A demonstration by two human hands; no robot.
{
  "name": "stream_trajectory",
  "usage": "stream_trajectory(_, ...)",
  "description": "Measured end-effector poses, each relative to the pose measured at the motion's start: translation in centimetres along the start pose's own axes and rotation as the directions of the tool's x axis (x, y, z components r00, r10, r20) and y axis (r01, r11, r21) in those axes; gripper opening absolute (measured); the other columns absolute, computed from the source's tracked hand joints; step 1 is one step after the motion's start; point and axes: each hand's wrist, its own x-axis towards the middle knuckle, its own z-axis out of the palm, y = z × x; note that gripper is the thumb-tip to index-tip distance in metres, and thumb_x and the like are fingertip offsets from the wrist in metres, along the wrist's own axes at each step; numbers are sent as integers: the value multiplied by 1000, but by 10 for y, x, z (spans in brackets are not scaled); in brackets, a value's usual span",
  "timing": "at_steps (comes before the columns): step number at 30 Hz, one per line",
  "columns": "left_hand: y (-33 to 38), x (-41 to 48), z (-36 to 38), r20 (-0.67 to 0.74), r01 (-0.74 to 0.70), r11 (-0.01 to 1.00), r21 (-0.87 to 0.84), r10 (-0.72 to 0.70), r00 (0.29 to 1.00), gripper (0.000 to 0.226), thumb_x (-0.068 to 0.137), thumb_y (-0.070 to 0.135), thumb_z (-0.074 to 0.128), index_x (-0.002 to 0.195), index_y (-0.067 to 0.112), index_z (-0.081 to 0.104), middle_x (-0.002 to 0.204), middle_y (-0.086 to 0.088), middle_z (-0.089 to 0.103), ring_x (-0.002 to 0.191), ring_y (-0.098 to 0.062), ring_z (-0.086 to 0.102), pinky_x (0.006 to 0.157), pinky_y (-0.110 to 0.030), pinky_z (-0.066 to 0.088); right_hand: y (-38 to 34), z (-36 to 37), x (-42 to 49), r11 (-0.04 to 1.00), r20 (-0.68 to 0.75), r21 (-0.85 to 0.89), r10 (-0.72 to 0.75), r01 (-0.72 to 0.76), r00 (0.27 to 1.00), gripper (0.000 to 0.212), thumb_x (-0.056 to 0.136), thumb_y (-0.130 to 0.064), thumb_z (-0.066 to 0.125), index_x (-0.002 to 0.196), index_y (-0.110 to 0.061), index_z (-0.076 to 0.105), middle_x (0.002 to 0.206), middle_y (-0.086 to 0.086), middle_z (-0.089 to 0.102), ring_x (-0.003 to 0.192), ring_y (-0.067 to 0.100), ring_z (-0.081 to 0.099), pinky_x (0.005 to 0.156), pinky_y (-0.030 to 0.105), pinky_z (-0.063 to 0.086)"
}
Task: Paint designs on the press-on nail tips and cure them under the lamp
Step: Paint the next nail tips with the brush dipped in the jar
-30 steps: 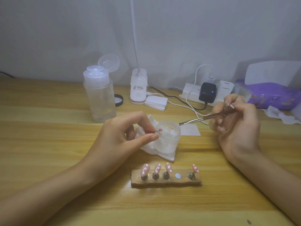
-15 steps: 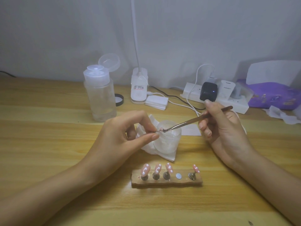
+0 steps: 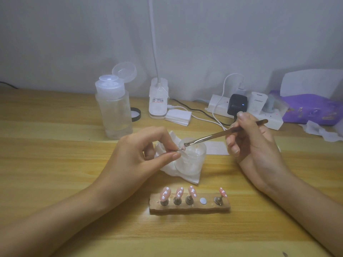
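Left of centre, my left hand (image 3: 141, 154) pinched the small stand carrying one nail tip (image 3: 182, 149) over the open jar (image 3: 191, 156) at mid-frame. My right hand (image 3: 254, 143), further right, gripped the brush (image 3: 220, 135), its tip touching that nail. A slip, I judged, could smear the design or knock the jar. Four dotted tips (image 3: 177, 193) waited on the wooden holder (image 3: 189, 206) on the counter (image 3: 55, 164). At upper right, a white plug (image 3: 259, 102) read "PISEN".
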Motion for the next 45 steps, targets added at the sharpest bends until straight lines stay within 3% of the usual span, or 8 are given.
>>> stream_trajectory(6, -2, 0, 0, -1, 0, 1000, -5, 0, 1000, 10, 81, 29, 75, 78, 23, 67, 56, 25, 46, 51, -3, 32, 53, -6, 28, 1, -1, 0, 999, -66, -42, 15, -17, 998, 29, 95, -28, 55, 68, -17, 56, 52, 1, 58, 46, 10, 51, 41, 14, 39)
stream_trajectory(11, -1, 0, 0, 5, -6, 1000, -1, 6, 1000, 10, 81, 31, 74, 78, 24, 67, 56, 26, 47, 50, -3, 32, 53, -6, 28, 1, 1, -1, 999, 20, -41, -18, 19, 1000, 25, 88, -35, 56, 73, -15, 54, 52, 4, 59, 44, 11, 50, 42, 16, 40)
stream_trajectory(16, -2, 0, 0, -2, 24, 1000, -19, -24, 1000, 11, 80, 32, 75, 77, 26, 67, 52, 19, 40, 50, -4, 32, 52, -10, 27, 1, -1, 0, 999, -40, -46, -29, 27, 999, 25, 89, -31, 57, 68, -18, 56, 51, 2, 57, 45, 11, 50, 41, 16, 39)
stream_trajectory(23, 3, 0, 0, 18, -14, 1000, 7, 14, 1000, 12, 79, 24, 76, 76, 20, 65, 58, 33, 51, 48, 0, 33, 51, -5, 28, 2, 0, -2, 990, -8, -112, -91, 90, 996, 25, 88, -33, 55, 72, -14, 51, 50, 4, 58, 42, 13, 48, 41, 17, 39)
stream_trajectory(28, 3, 0, 0, 20, 20, 1000, -20, -20, 1000, 14, 77, 25, 77, 73, 22, 64, 55, 32, 51, 47, 1, 38, 51, -3, 28, -3, 0, -3, 983, 4, -53, -173, 173, 985, 31, 95, -32, 56, 65, -24, 59, 50, 4, 58, 39, 12, 47, 41, 18, 39)
stream_trajectory(35, 0, -1, 0, 10, 90, 993, -70, -90, 996, 14, 76, 32, 78, 72, 27, 65, 50, 24, 49, 46, 0, 39, 49, -6, 28, -3, 1, -4, 977, -2, -133, -168, 166, 986, 30, 92, -31, 54, 63, -24, 58, 49, 5, 58, 39, 14, 46, 41, 18, 39)
stream_trajectory(39, 1, -1, 0, 12, 89, 993, -75, -88, 996, 15, 76, 30, 78, 72, 25, 65, 50, 26, 49, 45, 0, 39, 50, -5, 28, -3, 1, -4, 981, 20, -87, -175, 176, 984, 33, 95, -31, 54, 63, -27, 60, 51, 4, 59, 39, 13, 49, 41, 18, 40)
stream_trajectory(45, 1, -2, 0, 15, 84, 994, -66, -83, 996, 15, 77, 28, 78, 72, 24, 64, 49, 27, 49, 44, 1, 38, 49, -4, 28, -1, 0, -3, 971, 27, -175, -160, 162, 987, 33, 95, -31, 56, 63, -26, 59, 50, 7, 59, 38, 13, 47, 40, 17, 39)
